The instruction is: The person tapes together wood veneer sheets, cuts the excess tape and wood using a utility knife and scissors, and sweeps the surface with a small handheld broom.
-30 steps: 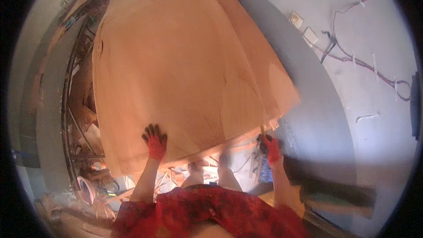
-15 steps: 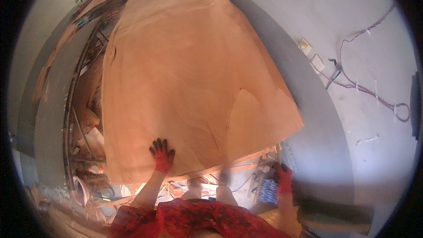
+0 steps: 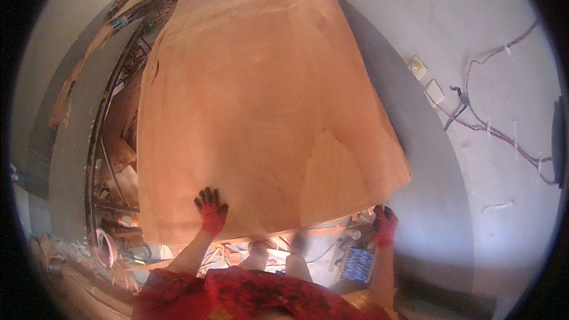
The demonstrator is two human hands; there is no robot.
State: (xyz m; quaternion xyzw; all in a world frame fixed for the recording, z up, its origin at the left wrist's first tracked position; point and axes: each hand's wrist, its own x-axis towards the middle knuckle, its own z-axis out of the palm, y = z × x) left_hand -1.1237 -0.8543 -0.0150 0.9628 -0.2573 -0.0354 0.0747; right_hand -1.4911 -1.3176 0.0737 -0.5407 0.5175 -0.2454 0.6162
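A large, thin sheet of orange-brown wood veneer (image 3: 249, 101) spreads out in front of me, with a split and an overlapping patch near its right front part. My left hand (image 3: 211, 212), in a red glove with dark fingertips, lies flat on the sheet near its front edge, fingers spread. At the sheet's front right edge is my right hand (image 3: 385, 225), gloved the same way. Its fingers are curled in at the edge; what they hold, if anything, is too small to make out.
Left of the sheet runs a dark metal rail (image 3: 104, 124) with wood scraps beside it. A blue patterned object (image 3: 357, 264) sits below my right hand. Cables (image 3: 498, 130) and a switch plate (image 3: 434, 92) are on the right wall. Debris lies around my feet.
My right hand has come up to the sheet's front right edge from slightly below it. My left hand stays flat on the sheet, and the view has shifted a little.
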